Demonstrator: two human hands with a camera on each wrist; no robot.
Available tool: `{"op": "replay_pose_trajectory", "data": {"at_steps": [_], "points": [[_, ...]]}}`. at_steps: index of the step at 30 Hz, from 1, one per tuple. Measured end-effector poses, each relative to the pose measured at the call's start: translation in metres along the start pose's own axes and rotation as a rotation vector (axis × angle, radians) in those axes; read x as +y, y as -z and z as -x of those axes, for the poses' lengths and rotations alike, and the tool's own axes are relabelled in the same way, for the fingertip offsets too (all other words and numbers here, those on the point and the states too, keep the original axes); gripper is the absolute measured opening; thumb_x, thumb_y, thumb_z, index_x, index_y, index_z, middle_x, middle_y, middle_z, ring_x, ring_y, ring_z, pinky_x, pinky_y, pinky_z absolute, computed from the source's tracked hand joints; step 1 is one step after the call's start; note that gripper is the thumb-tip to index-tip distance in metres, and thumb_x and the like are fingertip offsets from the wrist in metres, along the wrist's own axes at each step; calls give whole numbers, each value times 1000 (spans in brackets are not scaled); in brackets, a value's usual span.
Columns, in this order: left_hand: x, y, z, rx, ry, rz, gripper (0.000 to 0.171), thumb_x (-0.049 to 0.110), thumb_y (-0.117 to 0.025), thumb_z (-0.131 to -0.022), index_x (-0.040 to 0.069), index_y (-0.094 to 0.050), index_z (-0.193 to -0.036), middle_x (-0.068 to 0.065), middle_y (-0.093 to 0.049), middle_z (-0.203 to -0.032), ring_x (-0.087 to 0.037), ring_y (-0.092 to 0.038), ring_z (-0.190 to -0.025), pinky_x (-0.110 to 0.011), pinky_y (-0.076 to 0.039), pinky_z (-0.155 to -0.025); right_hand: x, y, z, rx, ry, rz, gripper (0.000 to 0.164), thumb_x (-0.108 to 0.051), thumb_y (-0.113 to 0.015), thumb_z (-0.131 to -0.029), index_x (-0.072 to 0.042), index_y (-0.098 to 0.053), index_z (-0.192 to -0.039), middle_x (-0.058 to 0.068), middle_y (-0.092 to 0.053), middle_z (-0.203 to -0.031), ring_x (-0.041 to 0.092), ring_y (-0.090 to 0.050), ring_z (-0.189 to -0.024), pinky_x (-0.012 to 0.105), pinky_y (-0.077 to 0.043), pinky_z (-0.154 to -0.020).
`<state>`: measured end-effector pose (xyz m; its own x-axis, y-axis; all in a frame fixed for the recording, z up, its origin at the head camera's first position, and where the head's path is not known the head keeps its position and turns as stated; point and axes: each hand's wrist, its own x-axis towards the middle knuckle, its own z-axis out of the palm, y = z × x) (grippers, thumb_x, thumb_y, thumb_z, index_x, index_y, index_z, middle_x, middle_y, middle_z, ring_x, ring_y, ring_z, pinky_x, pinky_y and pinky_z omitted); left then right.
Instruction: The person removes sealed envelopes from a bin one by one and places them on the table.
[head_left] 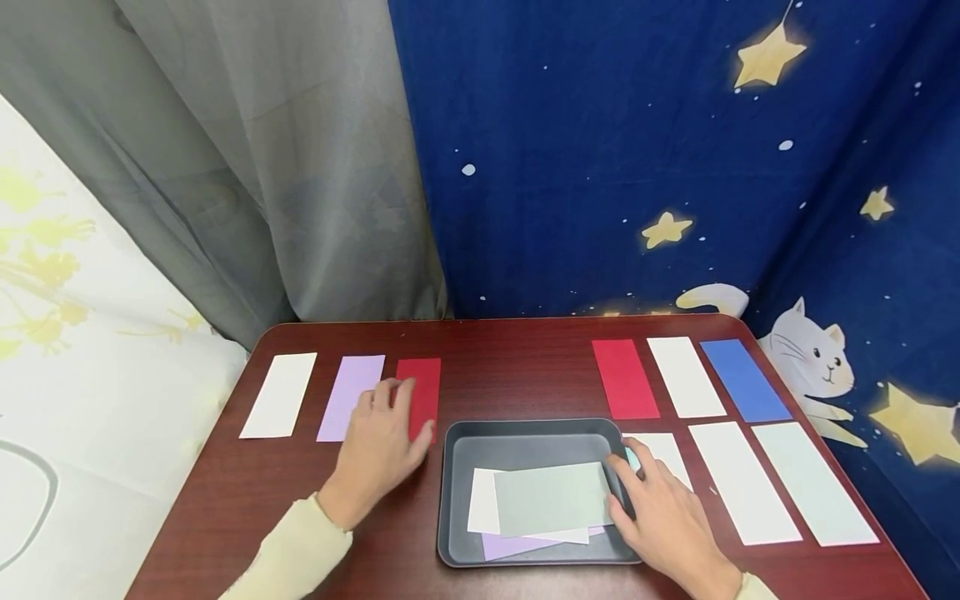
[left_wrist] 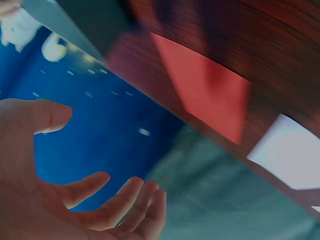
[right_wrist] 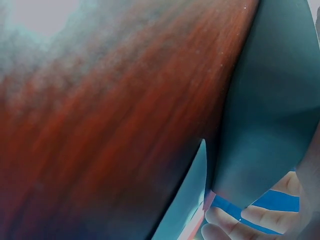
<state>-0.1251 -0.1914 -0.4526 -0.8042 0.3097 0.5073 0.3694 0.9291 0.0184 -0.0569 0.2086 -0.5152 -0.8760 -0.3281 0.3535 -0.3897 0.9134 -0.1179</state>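
Observation:
My left hand reaches over a red card, covering part of it. In the left wrist view its thumb and loosely bent fingers stand apart with nothing between them. A purple card lies left of the red one, partly behind the hand. My right hand is at the right rim of a grey tray, thumb and forefinger apart near a pale green card. Under that card are a white card and a purple card. A small light-blue patch shows between the right fingers, its kind unclear.
A white card lies at far left. On the right are a red card, several white cards, a blue card and another pale green card. Curtains hang behind the brown table.

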Motion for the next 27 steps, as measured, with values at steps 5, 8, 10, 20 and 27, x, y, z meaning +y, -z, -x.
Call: {"op": "replay_pose_trajectory", "data": {"at_steps": [5, 8, 10, 20, 27], "points": [[36, 6, 1, -50, -109, 27, 67, 45, -65, -83, 1, -53, -133, -22, -55, -120, -40, -56, -99, -49, -51, -76, 0, 0, 1, 6, 0, -2, 46, -37, -64, -84, -20, -62, -127, 10, -45, -140, 18, -56, -82, 32, -45, -55], [55, 7, 3, -100, -174, 40, 67, 47, -65, -84, 4, -52, -134, -19, -54, -123, -38, -55, -104, -49, -51, -78, 1, -1, 1, 4, 0, 2, 46, -38, -64, -84, -20, -62, -127, 10, -45, -139, 19, -57, -83, 33, -46, -55], [67, 6, 5, -135, -222, 40, 68, 48, -65, -84, 4, -53, -135, -18, -54, -124, -36, -55, -105, -48, -50, -81, 1, -1, 0, 3, 1, 4, 46, -38, -64, -84, -19, -62, -127, 11, -45, -139, 20, -58, -83, 33, -46, -55], [114, -1, 14, -303, -399, 9, 64, 55, -64, -86, 12, -52, -132, -14, -57, -126, -30, -58, -111, -44, -49, -90, 2, -1, 1, 16, 11, 2, 47, -38, -64, -84, -19, -62, -127, 11, -46, -139, 22, -59, -84, 34, -46, -55], [128, -14, 17, -341, -491, 11, 65, 53, -70, -83, 14, -53, -133, -12, -57, -125, -26, -60, -106, -39, -50, -84, 1, 0, 0, 11, 14, 7, 48, -38, -64, -84, -18, -63, -127, 13, -46, -138, 23, -60, -83, 34, -46, -55]]}}
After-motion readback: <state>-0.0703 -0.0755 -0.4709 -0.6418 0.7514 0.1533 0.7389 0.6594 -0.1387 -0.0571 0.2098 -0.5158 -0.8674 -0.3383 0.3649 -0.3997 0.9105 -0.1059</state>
